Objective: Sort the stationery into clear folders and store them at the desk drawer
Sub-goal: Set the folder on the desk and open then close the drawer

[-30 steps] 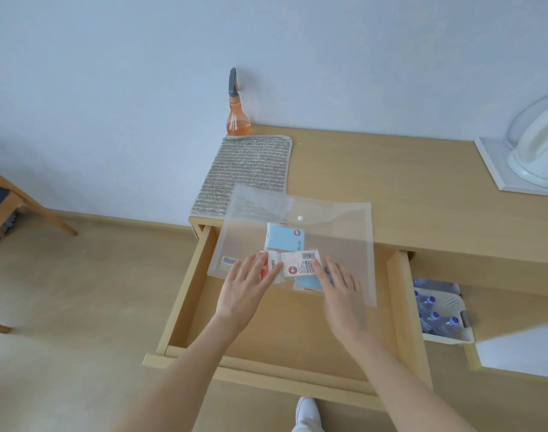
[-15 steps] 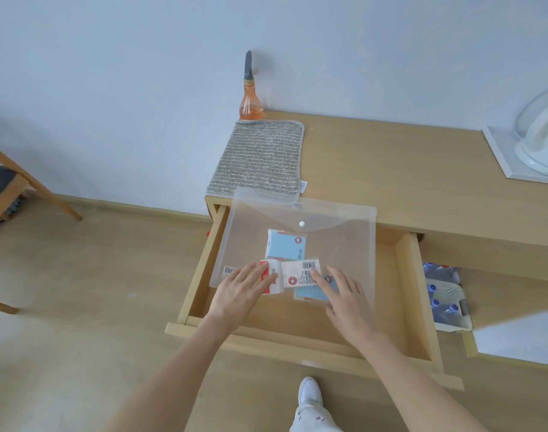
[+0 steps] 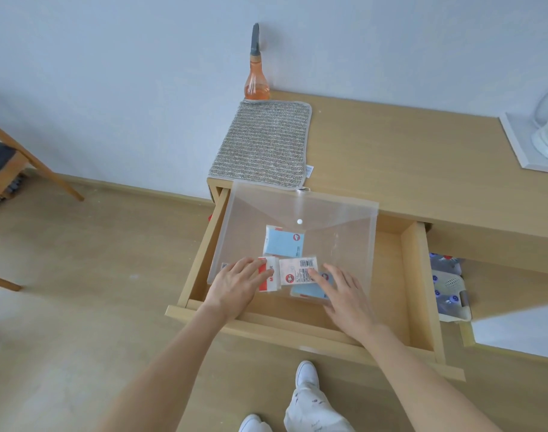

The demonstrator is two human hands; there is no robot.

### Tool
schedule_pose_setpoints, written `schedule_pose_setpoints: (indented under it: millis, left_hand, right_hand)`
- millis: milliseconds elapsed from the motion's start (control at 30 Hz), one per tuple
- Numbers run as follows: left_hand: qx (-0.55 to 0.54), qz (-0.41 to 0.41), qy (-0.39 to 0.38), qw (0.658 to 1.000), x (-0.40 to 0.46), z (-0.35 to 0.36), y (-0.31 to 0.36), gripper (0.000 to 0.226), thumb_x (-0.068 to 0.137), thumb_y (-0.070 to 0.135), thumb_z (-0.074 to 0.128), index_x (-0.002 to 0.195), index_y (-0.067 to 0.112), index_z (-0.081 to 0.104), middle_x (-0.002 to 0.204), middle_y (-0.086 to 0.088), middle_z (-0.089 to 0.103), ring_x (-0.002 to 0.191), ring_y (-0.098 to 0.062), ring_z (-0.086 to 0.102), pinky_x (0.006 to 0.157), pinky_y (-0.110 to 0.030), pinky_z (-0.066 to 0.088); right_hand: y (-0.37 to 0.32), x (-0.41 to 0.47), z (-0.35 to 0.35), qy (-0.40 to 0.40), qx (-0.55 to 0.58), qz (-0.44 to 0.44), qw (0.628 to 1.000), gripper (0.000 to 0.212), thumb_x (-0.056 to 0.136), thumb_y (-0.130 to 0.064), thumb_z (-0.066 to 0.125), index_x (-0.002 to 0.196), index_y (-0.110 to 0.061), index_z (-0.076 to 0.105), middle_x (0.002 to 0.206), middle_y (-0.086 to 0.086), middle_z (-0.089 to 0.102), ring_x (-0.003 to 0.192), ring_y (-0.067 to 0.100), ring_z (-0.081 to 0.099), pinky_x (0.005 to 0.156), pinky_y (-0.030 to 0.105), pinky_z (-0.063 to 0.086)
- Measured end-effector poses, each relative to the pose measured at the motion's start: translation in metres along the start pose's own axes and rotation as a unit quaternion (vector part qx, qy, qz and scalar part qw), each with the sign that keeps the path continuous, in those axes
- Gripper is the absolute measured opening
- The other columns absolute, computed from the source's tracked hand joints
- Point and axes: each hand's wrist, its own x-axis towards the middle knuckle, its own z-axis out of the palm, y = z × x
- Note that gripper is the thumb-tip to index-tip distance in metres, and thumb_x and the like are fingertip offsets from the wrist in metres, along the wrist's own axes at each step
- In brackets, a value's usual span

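A clear snap-button folder (image 3: 338, 241) lies over the open wooden desk drawer (image 3: 420, 285), its far edge against the desk front. Inside it show a light blue pack (image 3: 283, 241), a white barcoded pack (image 3: 297, 269), a red-and-white pack (image 3: 268, 277) and another blue pack (image 3: 308, 289). My left hand (image 3: 235, 288) lies flat on the folder's near left part, fingers straight over the red-and-white pack. My right hand (image 3: 344, 291) lies flat on the near middle, fingers spread over the lower blue pack.
On the desk top (image 3: 406, 157) lie a grey striped cloth (image 3: 263, 141) and an orange spray bottle (image 3: 256, 79) by the wall. A white appliance (image 3: 543, 129) stands at the right. A basket of bottles (image 3: 450, 291) sits under the desk. A wooden chair (image 3: 4, 163) stands left.
The folder has come down from above the drawer into its opening, both hands moving down with it and staying flat on top. The view shifted slightly nearer.
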Motion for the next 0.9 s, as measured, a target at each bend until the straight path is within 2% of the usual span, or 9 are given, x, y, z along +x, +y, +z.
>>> schedule_pose_setpoints:
  millis: [100,200,267,367,467,567,733,833,900]
  left_hand:
    - [-0.017,-0.009,0.004,1.000,0.000,-0.003,0.002,0.070,0.062,0.031,0.087,0.124,0.029,0.055,0.127,-0.001,0.058,0.111,-0.026,0.059,0.080,-0.041,0.055]
    - [-0.039,-0.002,-0.006,0.999,0.001,-0.006,0.005,0.057,0.087,0.030,0.065,0.139,0.030,0.040,0.145,0.000,0.040,0.130,-0.026,0.041,0.101,-0.041,0.042]
    - [-0.037,-0.004,-0.003,0.999,0.003,-0.005,0.006,0.055,0.094,0.030,0.055,0.143,0.032,0.031,0.151,0.002,0.029,0.135,-0.024,0.032,0.107,-0.039,0.035]
    - [-0.046,-0.005,-0.024,0.999,0.006,-0.005,0.006,0.055,0.096,0.032,0.050,0.145,0.034,0.024,0.150,0.004,0.025,0.135,-0.020,0.028,0.108,-0.035,0.032]
    - [-0.062,0.002,-0.075,0.995,0.012,-0.004,0.003,0.053,0.095,0.027,0.050,0.144,0.033,0.030,0.148,0.005,0.030,0.132,-0.019,0.033,0.106,-0.031,0.032]
    - [-0.103,-0.013,-0.160,0.982,0.018,-0.001,0.001,0.049,0.095,0.025,0.050,0.142,0.031,0.037,0.146,0.005,0.034,0.129,-0.018,0.040,0.104,-0.031,0.035]
    - [-0.120,-0.019,-0.157,0.980,0.019,0.006,-0.001,0.044,0.099,0.030,0.041,0.142,0.027,0.034,0.145,0.003,0.033,0.128,-0.019,0.040,0.102,-0.032,0.036]
    - [-0.125,-0.030,-0.118,0.985,0.013,0.014,-0.005,0.044,0.102,0.035,0.029,0.146,0.027,0.027,0.151,0.001,0.024,0.138,-0.019,0.024,0.110,-0.033,0.026]
    - [-0.121,-0.057,-0.129,0.983,0.010,0.018,-0.008,0.049,0.102,0.039,0.025,0.149,0.030,0.017,0.158,0.001,0.007,0.145,-0.019,0.006,0.117,-0.037,0.012]
  right_hand:
    - [-0.002,0.000,-0.001,-0.015,0.000,0.006,1.000,0.104,0.046,-0.017,0.091,0.136,-0.021,0.040,0.127,0.011,0.049,0.107,0.028,0.060,0.083,0.036,0.053]
    - [-0.002,-0.001,0.000,-0.021,0.010,0.006,1.000,0.103,0.046,-0.014,0.090,0.136,-0.021,0.040,0.127,0.010,0.045,0.106,0.029,0.060,0.081,0.036,0.054]
    - [-0.002,0.000,0.000,-0.025,0.009,0.011,1.000,0.103,0.046,-0.014,0.090,0.136,-0.021,0.040,0.127,0.011,0.047,0.105,0.029,0.060,0.080,0.035,0.054]
    - [-0.001,0.001,0.001,-0.062,0.010,0.024,0.998,0.098,0.052,-0.014,0.087,0.137,-0.021,0.041,0.127,0.011,0.051,0.106,0.028,0.059,0.083,0.035,0.052]
    - [0.001,0.003,0.003,-0.123,0.031,0.018,0.992,0.078,0.079,-0.014,0.068,0.146,-0.024,0.029,0.141,0.006,0.038,0.126,0.026,0.043,0.102,0.034,0.036]
    - [0.002,0.005,0.003,-0.167,0.041,0.016,0.985,0.067,0.089,-0.019,0.058,0.147,-0.024,0.026,0.145,0.000,0.031,0.134,0.021,0.031,0.108,0.031,0.026]
    - [0.004,0.003,0.008,-0.123,0.077,0.021,0.989,0.057,0.091,-0.027,0.058,0.143,-0.025,0.036,0.143,0.002,0.037,0.133,0.024,0.036,0.107,0.034,0.028]
    - [0.005,0.003,0.011,-0.084,0.102,0.071,0.989,0.057,0.091,-0.032,0.058,0.144,-0.025,0.037,0.150,0.005,0.033,0.136,0.027,0.033,0.110,0.036,0.023]
    - [0.005,0.003,0.010,-0.096,0.093,0.101,0.986,0.059,0.094,-0.039,0.051,0.147,-0.029,0.028,0.156,0.003,0.019,0.142,0.023,0.021,0.113,0.037,0.014]
